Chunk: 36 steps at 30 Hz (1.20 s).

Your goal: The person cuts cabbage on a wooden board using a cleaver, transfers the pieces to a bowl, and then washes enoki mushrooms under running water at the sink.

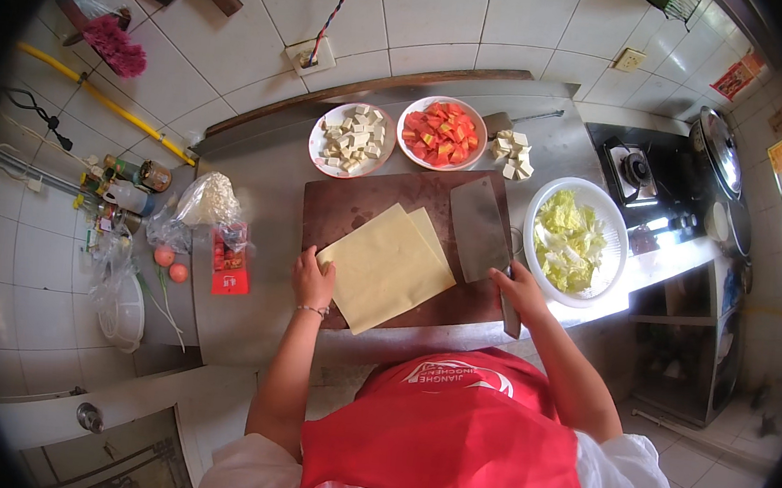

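Observation:
My left hand [313,280] is at the left corner of thin yellow tofu-skin sheets [385,275], its thumb over the edge. One large sheet lies over another, whose corner shows at the upper right. Both rest at a slant on a dark wooden cutting board [338,204]. My right hand [522,294] holds a cleaver by its handle [511,317]. The wide cleaver blade [479,231] lies nearly flat over the board's right side, just right of the sheets.
Behind the board stand a bowl of white tofu cubes [355,140] and a bowl of red chopped pieces [441,133]. More white cubes [512,153] lie beside a spatula [499,122]. A white colander [542,187] holds torn leafy greens; a gas stove [635,168] is beyond. Tomatoes [178,272] lie left.

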Each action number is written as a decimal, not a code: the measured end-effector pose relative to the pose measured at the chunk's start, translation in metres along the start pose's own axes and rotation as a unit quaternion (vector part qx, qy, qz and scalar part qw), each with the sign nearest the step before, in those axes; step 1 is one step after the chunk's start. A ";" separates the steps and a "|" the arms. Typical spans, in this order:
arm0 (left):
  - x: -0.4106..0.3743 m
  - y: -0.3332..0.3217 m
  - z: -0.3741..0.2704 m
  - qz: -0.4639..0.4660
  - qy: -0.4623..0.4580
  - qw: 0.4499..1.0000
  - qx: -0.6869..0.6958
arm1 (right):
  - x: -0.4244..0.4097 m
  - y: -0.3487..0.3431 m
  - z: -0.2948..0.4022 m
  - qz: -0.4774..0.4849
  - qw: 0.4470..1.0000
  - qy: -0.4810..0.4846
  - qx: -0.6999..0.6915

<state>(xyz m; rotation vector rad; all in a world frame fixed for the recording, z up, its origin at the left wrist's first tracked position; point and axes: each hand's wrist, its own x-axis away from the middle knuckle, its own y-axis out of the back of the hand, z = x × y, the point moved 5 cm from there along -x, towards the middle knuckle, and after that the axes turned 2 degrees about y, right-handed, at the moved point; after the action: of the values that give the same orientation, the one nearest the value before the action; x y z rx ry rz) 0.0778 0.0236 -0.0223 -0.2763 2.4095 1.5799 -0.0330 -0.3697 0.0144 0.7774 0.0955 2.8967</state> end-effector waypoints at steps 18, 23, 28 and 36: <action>0.070 0.088 -0.105 0.474 -0.023 0.771 0.425 | 0.026 -0.083 0.083 0.131 0.709 0.445 0.531; 0.062 0.082 -0.075 0.494 0.119 0.700 0.502 | 0.018 -0.072 0.101 0.435 0.810 0.048 0.390; 0.007 -0.001 -0.024 0.236 0.023 0.881 0.409 | -0.080 -0.082 0.075 0.306 0.870 0.121 0.366; -0.039 -0.033 -0.017 0.092 -0.076 0.980 0.156 | -0.151 -0.111 0.055 0.052 0.903 0.212 0.370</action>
<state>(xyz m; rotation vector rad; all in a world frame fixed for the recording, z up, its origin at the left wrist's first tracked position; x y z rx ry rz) 0.1233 -0.0043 -0.0329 0.1253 2.5695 1.2086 0.1370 -0.2812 -0.0227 0.1887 1.2886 3.0544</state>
